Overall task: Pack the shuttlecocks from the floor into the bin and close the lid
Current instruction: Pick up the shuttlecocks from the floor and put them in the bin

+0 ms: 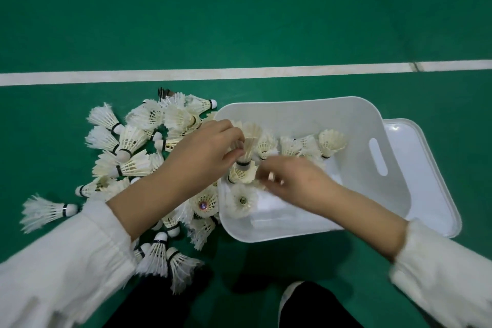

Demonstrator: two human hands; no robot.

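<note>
At centre frame, the left hand (205,153) pinches a shuttlecock (249,138) over the white bin (346,114). The right hand (295,181) is blurred, fingers curled; what it grips cannot be told. The loose shuttlecocks (127,146) lie centre-left on the green floor (239,8), and the lid (431,168) lies at the bin's right.

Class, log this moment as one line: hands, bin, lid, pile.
left hand: holds shuttlecock over bin | right hand: blurred, grip unclear | lid: off, by bin | pile: on floor
</note>
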